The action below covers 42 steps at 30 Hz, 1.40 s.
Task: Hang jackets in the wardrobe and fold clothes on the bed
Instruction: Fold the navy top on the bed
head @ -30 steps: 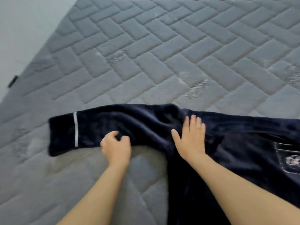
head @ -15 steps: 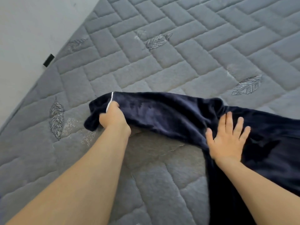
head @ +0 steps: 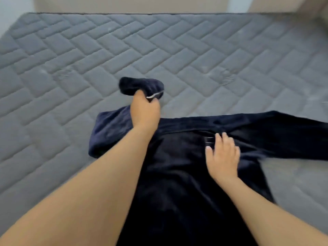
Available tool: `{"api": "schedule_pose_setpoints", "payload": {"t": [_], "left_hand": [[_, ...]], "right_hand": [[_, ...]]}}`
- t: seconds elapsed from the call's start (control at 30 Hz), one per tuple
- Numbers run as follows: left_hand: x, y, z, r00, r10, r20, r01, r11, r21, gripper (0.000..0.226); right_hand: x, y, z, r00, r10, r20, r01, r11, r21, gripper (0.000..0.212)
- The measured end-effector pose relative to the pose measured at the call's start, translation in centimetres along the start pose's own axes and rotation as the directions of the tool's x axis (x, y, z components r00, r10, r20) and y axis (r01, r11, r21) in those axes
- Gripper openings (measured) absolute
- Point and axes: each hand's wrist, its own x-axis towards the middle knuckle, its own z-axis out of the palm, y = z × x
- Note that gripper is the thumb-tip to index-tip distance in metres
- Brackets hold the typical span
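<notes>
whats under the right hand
The right hand lies flat on the dark navy garment, by its neck label. The grey quilted mattress lies beneath; nothing between shows.

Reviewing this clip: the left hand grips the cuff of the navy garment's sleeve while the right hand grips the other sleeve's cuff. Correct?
Not quite. The head view shows the left hand gripping the cuff, but the right hand lies flat, fingers spread, pressing the navy garment near its middle, not gripping the other cuff.
</notes>
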Motion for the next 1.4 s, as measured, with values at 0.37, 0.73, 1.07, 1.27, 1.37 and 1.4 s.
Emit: {"api": "schedule_pose_setpoints", "payload": {"t": [0.37, 0.73, 1.07, 1.27, 1.37, 1.4], "left_hand": [[-16.9, -3.2, 23.3, 0.811, 0.055, 0.582, -0.528, 0.497, 0.689, 0.084], [-25.5, 9.1, 37.0, 0.599, 0.214, 0.772, -0.798, 0.236, 0.554, 0.062], [-37.7, 13.8, 63.3, 0.176, 0.165, 0.97, -0.974, 0.171, 0.148, 0.061], [-36.1, 13.9, 62.3, 0.309, 0.381, 0.871, -0.851, 0.521, 0.073, 0.016], [-35.8, 15.3, 60.1, 0.607, 0.169, 0.776, -0.316, 0.948, 0.04, 0.013], [-35.7, 15.6, 59.1, 0.679, 0.003, 0.734, -0.014, 1.0, 0.008, 0.012]], "right_hand": [[4.1, 27.7, -5.2, 0.812, 0.543, 0.213, -0.572, 0.814, 0.103, 0.057], [1.8, 44.1, -7.3, 0.814, 0.546, 0.199, -0.528, 0.838, -0.14, 0.087], [2.0, 51.1, -3.5, 0.902, 0.415, -0.121, -0.421, 0.907, -0.027, 0.084], [1.9, 51.5, -3.5, 0.904, 0.396, -0.162, -0.404, 0.915, -0.02, 0.082], [1.9, 51.6, -3.4, 0.905, 0.392, -0.167, -0.404, 0.914, -0.041, 0.082], [1.9, 51.5, -3.5, 0.902, 0.398, -0.164, -0.411, 0.91, -0.051, 0.083]]}}
